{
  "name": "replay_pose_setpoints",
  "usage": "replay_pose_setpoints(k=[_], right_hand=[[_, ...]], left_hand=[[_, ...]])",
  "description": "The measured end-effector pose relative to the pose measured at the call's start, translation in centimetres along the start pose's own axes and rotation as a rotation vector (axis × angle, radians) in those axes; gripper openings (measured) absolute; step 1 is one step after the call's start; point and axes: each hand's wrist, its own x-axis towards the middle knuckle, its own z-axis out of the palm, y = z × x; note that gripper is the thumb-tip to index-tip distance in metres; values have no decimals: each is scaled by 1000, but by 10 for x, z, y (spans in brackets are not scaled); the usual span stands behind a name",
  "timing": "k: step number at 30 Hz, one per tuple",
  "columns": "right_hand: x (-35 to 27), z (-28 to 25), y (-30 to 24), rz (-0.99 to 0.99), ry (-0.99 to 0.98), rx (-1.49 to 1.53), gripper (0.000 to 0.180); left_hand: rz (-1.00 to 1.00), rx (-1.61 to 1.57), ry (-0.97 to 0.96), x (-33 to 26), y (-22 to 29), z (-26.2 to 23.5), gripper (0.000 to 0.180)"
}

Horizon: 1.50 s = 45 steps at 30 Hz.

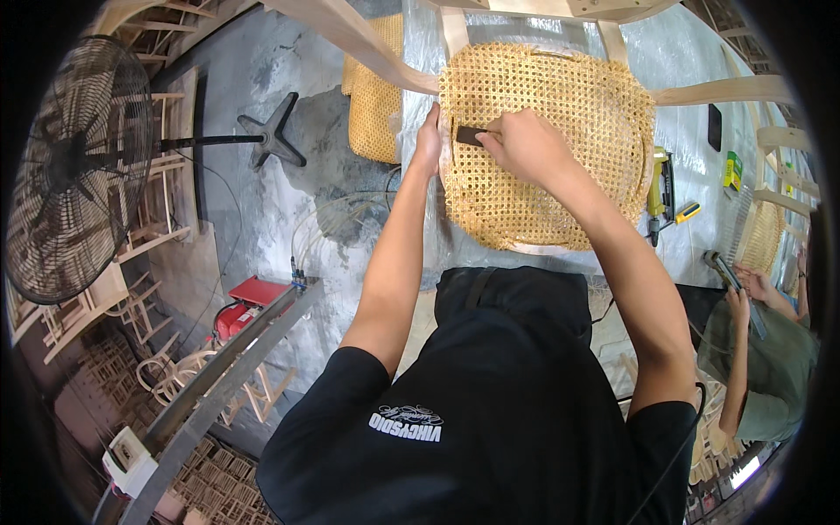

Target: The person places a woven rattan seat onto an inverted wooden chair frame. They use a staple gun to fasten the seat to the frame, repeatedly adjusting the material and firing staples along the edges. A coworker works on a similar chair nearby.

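A woven cane sheet (542,105) covers a pale wooden chair seat in front of me, its ragged edge reaching out over the rim. My left hand (428,140) grips the seat's left side, thumb along the rim and the other fingers mostly hidden. Between the fingers and thumb of my right hand (529,149) is a small dark flat block (471,136). That block rests against the cane close to the seat's left edge, where a groove line shows in the weave. Pale chair legs and rails (455,31) stretch beyond the seat.
Right of the seat lie a yellow-green nail gun (657,188), a yellow utility knife (689,213), a dark phone (715,128) and a green-yellow box (732,171). More cane sheets (374,122) lie to the left. A floor fan (79,166) stands far left; a co-worker's hands (754,284) work at right.
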Motion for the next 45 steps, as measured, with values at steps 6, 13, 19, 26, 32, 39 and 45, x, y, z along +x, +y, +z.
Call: replay_pose_setpoints(k=[6, 13, 19, 26, 32, 39, 45], right_hand=[[4, 14, 0, -82, 84, -68, 30], [20, 26, -33, -15, 82, -132, 31], [23, 10, -31, -1, 36, -72, 31], [-7, 10, -5, 118, 83, 188, 27], [-26, 23, 23, 53, 243, 338, 27], [-57, 31, 40, -3, 218, 319, 33], [-79, 51, 45, -113, 186, 179, 29]], left_hand=[[-16, -3, 14, -1, 0, -2, 57], [14, 22, 18, -10, 4, 8, 54], [9, 19, -8, -15, 9, 12, 55], [-20, -50, -34, 0, -1, -3, 53], [-26, -44, 1, 4, -6, -2, 54], [-6, -53, -95, 6, -9, -14, 58], [-68, -25, -98, -36, -24, -15, 78]])
